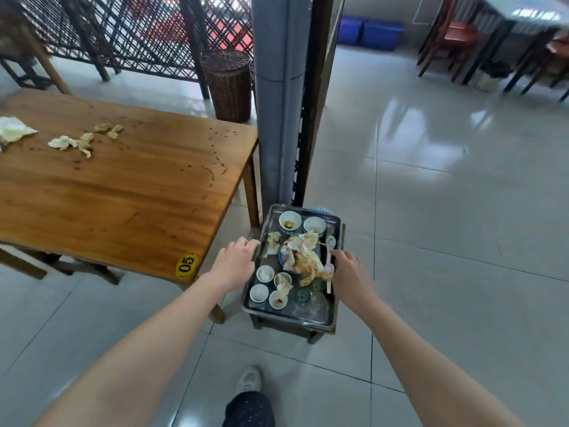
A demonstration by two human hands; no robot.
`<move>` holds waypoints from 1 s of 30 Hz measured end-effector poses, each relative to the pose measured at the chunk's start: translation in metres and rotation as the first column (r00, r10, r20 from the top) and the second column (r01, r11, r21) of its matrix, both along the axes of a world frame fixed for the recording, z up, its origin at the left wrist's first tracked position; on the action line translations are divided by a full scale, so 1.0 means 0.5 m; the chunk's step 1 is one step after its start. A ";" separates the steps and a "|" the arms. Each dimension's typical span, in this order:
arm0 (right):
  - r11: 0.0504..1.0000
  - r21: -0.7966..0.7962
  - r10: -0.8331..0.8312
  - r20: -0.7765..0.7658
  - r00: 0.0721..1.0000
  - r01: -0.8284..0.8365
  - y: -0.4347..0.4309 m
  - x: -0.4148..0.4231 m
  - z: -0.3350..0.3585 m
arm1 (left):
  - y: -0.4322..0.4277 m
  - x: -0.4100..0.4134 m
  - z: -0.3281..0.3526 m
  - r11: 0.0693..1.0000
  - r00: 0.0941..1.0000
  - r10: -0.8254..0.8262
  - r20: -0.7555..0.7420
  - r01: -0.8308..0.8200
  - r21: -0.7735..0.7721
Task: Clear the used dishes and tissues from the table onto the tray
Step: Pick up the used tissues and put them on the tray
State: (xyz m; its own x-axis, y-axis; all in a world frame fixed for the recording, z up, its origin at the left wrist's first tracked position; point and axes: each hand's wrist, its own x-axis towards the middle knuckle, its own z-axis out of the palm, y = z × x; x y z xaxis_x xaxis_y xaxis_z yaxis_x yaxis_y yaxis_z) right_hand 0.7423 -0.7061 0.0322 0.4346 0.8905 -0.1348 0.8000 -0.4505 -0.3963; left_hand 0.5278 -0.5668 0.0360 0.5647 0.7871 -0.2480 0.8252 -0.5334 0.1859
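Shoe (250,380) and dotted dark trouser leg (249,409) at the bottom edge, on pale floor tiles (431,272). Both hands out in front at a metal tray (288,315) set on a low dark stool (314,333) just beside the table's near corner. Left hand (235,261) at the tray's left rim, back up, fingers (248,243) loosely bent and close together, holding nothing; contact with the rim not clear. Right hand (349,274) at the right rim, forefinger out toward the white spoons (330,242), other fingers tucked under and hidden, nothing seen in its grasp; touching the rim or not, cannot tell. On the tray: four small white cups (265,274) at the near left, a greenish glass (303,295) beside them, a heap of stained tissues (308,261) over a blue-rimmed plate (280,256) mostly hidden beneath, two white bowls (289,220) at the far end. Farther left, wooden table (129,192) with a yellow "05" sticker (186,265) at its near corner, crumbs and streaks, and crumpled tissue wads (72,143), one cut off by the left edge. Beyond, grey pillar (277,103), wicker basket (229,84), dark lattice screen (123,32); at the far back, blurred chairs (455,35) and blue crates (369,32).
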 end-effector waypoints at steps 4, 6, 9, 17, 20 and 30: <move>0.999 0.002 -0.032 -0.021 0.999 0.032 -0.026 0.077 -0.001 | -0.008 0.075 -0.004 1.000 1.000 0.002 0.030 -0.001 -0.024; 0.999 -0.003 -0.042 -0.043 0.998 0.042 -0.033 0.114 -0.003 | -0.010 0.118 -0.012 0.999 0.999 -0.006 0.037 0.008 -0.042; 0.998 -0.012 -0.056 -0.069 0.996 0.055 -0.040 0.169 -0.006 | -0.008 0.189 -0.026 0.998 0.999 -0.012 0.052 0.016 -0.069; 0.995 -0.074 -0.064 0.015 0.998 0.065 -0.013 0.370 0.004 | 0.034 0.402 -0.050 0.993 0.996 -0.028 0.082 0.037 -0.112; 0.990 -0.112 -0.077 0.033 0.996 0.081 0.002 0.440 0.011 | 0.043 0.468 -0.053 0.991 0.995 -0.022 0.099 0.035 -0.130; 0.990 -0.144 -0.008 -0.025 1.000 0.004 0.061 0.618 -0.024 | 0.049 0.604 -0.075 0.977 0.994 0.101 0.038 -0.092 -0.192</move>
State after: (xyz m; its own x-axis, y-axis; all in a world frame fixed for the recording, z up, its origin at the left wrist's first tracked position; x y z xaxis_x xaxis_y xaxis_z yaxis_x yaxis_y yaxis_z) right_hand 1.0512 -0.6755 0.0204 0.4349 0.8582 -0.2727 0.7872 -0.5094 -0.3475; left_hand 0.8299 -0.5422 -0.0016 0.5034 0.7796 -0.3726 0.8587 -0.4035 0.3159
